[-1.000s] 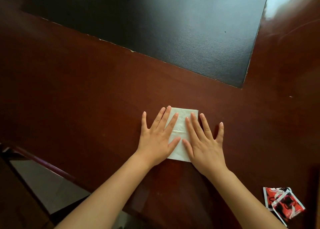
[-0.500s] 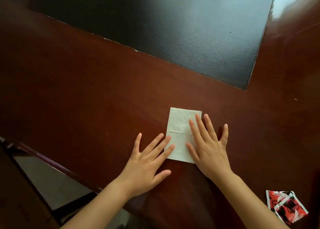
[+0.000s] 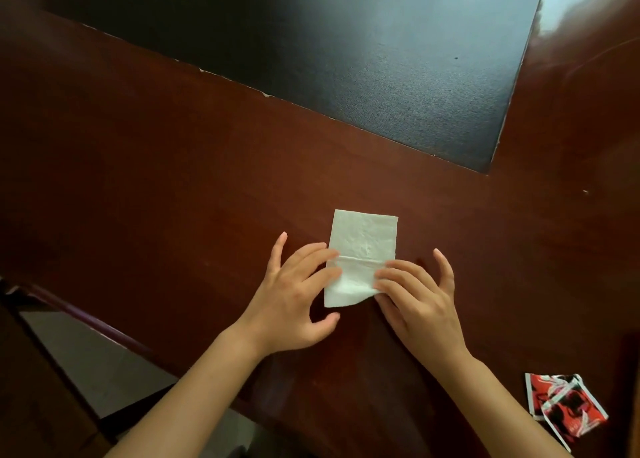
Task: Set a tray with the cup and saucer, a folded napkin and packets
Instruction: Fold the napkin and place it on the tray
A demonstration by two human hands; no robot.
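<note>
Flanking napkin: both hands' fingertips.

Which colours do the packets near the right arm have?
Red and black with white edges, on the packets in the head view.

Covered napkin edges, cropped packets, cropped panel

The left hand lies over the white napkin at its 8 o'clock side, hiding that edge; the right hand covers its 4 o'clock corner, where the paper lifts, so what the fingers do beneath cannot be told. Both forearms run off the bottom edge. The red packets at 4 o'clock overlap, their print too small to read. The black panel is cut off at 12 o'clock.
</note>
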